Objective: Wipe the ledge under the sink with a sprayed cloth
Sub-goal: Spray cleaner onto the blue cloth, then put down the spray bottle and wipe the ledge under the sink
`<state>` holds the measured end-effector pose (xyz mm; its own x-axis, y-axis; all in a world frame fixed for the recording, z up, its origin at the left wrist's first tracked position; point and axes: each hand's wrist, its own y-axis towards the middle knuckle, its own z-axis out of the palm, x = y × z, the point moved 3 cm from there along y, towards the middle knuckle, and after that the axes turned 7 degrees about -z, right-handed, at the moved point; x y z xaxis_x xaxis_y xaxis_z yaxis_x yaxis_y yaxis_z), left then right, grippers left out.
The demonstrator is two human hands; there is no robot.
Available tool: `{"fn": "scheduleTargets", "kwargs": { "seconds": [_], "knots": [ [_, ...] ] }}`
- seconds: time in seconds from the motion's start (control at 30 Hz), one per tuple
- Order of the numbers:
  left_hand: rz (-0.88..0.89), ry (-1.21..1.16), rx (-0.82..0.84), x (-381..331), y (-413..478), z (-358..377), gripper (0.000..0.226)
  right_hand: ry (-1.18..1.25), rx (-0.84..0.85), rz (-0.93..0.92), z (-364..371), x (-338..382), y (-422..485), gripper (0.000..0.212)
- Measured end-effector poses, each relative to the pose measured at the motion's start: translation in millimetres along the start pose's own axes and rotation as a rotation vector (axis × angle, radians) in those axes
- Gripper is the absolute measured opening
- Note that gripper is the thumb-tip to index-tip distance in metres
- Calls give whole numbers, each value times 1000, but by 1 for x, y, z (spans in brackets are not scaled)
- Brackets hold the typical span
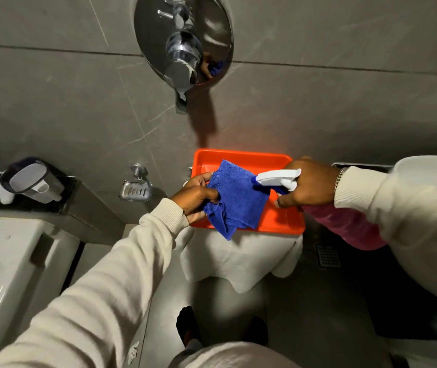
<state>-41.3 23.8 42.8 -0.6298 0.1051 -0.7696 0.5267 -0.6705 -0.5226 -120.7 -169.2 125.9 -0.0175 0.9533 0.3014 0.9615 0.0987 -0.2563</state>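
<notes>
Cream sleeves (100,282) fill the foreground as you reach forward. Your left hand (196,197) pinches the blue cloth (236,197) at its bunched edge, fingers (209,193) closed on it, holding it over the orange tray (281,216). Your right hand (307,187) is clenched around the spray bottle (344,221), nozzle almost touching the cloth. Aimed off, spray likely lands in the tray; the loosely pinched cloth could slip.

Above the tray (281,224): cloth (238,197) left, spray bottle (344,224) right; soap dish (135,192) farther left.
</notes>
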Motion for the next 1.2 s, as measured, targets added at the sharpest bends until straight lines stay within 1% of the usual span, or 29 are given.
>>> {"fn": "scheduleTargets", "kwargs": {
  "seconds": [0.03, 0.07, 0.1, 0.13, 0.17, 0.23, 0.3, 0.37, 0.4, 0.43, 0.5, 0.57, 0.63, 0.7, 0.77, 0.83, 0.9, 1.0, 1.07, 1.1, 1.13, 1.2],
  "knots": [
    [0, 4, -1, 0, 0, 0, 71, -13, -30, -34, -3, 1, 0, 29],
    [1, 7, -4, -1, 0, -1, 71, -20, -47, -32, -4, -2, 0, 45],
    [2, 4, -9, -2, 0, -2, 72, -32, -55, -19, -5, -6, 0, 55],
    [5, -5, -14, -3, 0, -4, 72, -55, -20, 13, -5, -8, 1, 56],
    [9, -15, -14, -4, 0, -5, 70, -77, 20, 39, -4, -7, -1, 49],
    [16, -31, -18, -7, -1, -9, 65, -50, 73, 58, -1, -3, -3, 14],
    [18, -31, -30, -10, -2, -10, 63, 55, 75, 44, -1, 2, -7, 23],
    [20, -32, -48, -12, -2, -12, 67, 200, 30, 25, -6, 3, -6, 24],
    [17, -42, -47, -10, -1, -13, 68, 285, -28, 13, -8, 3, -5, 26],
    [18, -48, -50, -13, 0, -15, 69, 372, -122, 21, -13, 0, 0, 29],
    [15, -80, -72, -12, 0, -20, 70, 561, -342, 70, -13, -8, 11, 26],
    [22, -96, -93, -12, 2, -24, 70, 732, -580, 112, -10, -17, 27, 28],
    [25, -101, -125, -9, 1, -28, 70, 822, -761, 139, -1, -21, 45, 31],
    [17, -90, -138, -5, 2, -31, 69, 877, -884, 159, 7, -28, 61, 33],
    [10, -99, -139, -3, -1, -35, 65, 929, -949, 212, 17, -35, 74, 29],
    [8, -126, -143, 0, -3, -39, 55, 935, -996, 245, 28, -43, 84, 25],
    [-1, -129, -148, 3, -6, -44, 49, 866, -1030, 246, 40, -45, 91, 16],
    [-37, -103, -114, 5, -9, -46, 60, 743, -1030, 281, 52, -43, 95, 18],
    [-59, -98, -93, 5, -10, -44, 61, 726, -1018, 281, 52, -39, 90, 19],
    [-64, -107, -87, 6, -9, -42, 59, 738, -1006, 257, 52, -37, 85, 22],
    [-71, -106, -72, 8, -7, -37, 58, 752, -991, 246, 55, -36, 76, 30],
    [-76, -87, -43, 13, -3, -26, 55, 726, -957, 282, 65, -31, 52, 54]
  ]
}}
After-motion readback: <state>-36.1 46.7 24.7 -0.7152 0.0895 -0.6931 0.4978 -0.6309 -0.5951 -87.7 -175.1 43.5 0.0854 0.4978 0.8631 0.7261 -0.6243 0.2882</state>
